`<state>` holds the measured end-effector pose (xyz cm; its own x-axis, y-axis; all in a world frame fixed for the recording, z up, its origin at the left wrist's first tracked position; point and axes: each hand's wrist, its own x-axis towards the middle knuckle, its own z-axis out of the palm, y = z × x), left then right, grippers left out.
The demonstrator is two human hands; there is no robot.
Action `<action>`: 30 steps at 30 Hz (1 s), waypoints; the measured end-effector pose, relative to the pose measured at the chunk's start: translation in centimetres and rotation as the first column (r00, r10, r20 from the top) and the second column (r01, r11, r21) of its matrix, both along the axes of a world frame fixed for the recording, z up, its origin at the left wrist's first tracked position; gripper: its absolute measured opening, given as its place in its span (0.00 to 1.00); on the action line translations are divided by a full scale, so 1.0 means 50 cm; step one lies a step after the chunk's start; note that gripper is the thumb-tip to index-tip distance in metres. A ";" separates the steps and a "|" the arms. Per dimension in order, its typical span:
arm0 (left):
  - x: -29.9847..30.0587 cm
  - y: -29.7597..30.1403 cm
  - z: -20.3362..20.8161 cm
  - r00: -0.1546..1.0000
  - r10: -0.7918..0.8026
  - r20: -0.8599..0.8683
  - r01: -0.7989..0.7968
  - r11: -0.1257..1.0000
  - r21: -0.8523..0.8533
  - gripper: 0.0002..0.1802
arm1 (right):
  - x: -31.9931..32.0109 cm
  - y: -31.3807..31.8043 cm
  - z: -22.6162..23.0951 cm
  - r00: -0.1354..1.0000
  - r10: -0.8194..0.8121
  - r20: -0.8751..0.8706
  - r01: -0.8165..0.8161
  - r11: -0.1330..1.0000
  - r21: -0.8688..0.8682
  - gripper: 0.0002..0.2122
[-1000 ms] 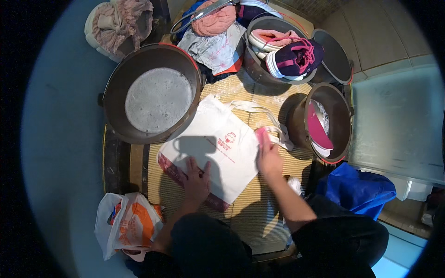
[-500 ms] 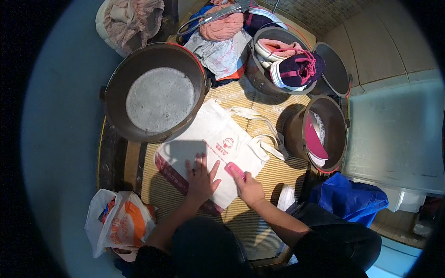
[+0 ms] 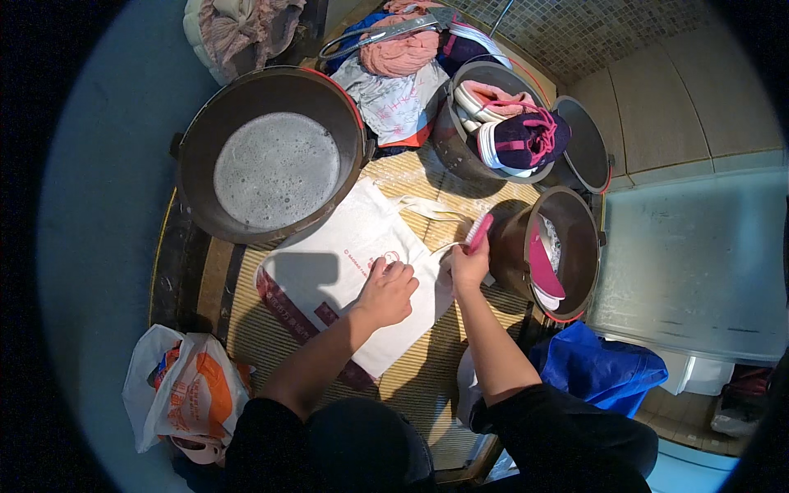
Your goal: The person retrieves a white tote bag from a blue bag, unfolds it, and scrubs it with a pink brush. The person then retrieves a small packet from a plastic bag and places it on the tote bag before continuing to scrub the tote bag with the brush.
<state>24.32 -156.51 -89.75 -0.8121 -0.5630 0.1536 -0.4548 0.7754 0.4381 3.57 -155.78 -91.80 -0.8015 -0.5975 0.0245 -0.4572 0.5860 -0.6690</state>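
A cream canvas tote bag (image 3: 362,230) with red print and a dark red band along its lower edge lies flat on the ribbed yellowish floor. My left hand (image 3: 389,294) is over the bag's middle, its fingers curled in; whatever may be under them is hidden. By the bag's right side, my right hand (image 3: 470,267) grips a pink scrubbing brush (image 3: 478,233) held up, its pale bristles facing left. One bag handle (image 3: 431,207) trails toward the brush, and the other runs close to my right hand; whether my fingers hold it I cannot tell.
A large brown tub (image 3: 193,140) of sudsy water stands far left. Buckets stand at the right, one (image 3: 448,148) holding a purple shoe (image 3: 530,141), another (image 3: 514,234) with pink and white items. Clothes (image 3: 394,99) lie at the back. A plastic bag (image 3: 193,386) sits near left, a blue bag (image 3: 600,361) near right.
My right hand has lifted the brush off the bag and moved up and right. My left hand has slid right, its spread fingers now curled. The view has shifted slightly.
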 end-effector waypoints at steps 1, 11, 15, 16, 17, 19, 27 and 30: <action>0.006 0.002 0.002 1.000 0.010 0.027 -0.010 1.000 0.028 0.13 | 0.022 -0.019 0.016 0.991 0.106 0.084 -0.096 0.988 -0.120 0.26; 0.097 0.070 0.027 0.993 0.119 0.025 -0.121 0.964 0.235 0.18 | 0.168 0.117 0.146 0.862 0.486 -0.141 -0.416 0.839 0.351 0.29; 0.108 0.076 -0.012 0.991 0.043 0.129 -0.052 0.996 0.067 0.39 | 0.178 0.185 0.094 0.810 0.583 0.064 -0.433 0.522 0.735 0.23; 0.112 0.074 -0.009 0.990 0.059 0.129 -0.068 0.995 0.068 0.40 | 0.118 0.179 0.066 0.817 0.577 0.002 -0.410 0.578 0.706 0.21; 0.128 0.079 -0.005 0.987 0.081 0.141 -0.092 0.993 0.074 0.40 | 0.084 0.129 0.098 0.889 0.456 -0.048 -0.267 0.599 0.755 0.21; 0.118 0.073 0.012 0.985 0.066 0.158 -0.083 0.991 0.104 0.41 | -0.057 0.088 0.107 0.944 0.267 0.196 -0.301 0.443 0.845 0.23; 0.132 0.074 0.013 0.986 0.076 0.146 -0.089 0.992 0.089 0.41 | 0.088 0.163 0.075 0.791 0.612 0.004 -0.435 0.558 0.707 0.30; 0.117 0.058 0.030 0.983 0.018 0.181 -0.046 0.987 0.153 0.40 | 0.004 0.061 0.128 0.940 0.341 0.017 -0.242 0.629 0.739 0.26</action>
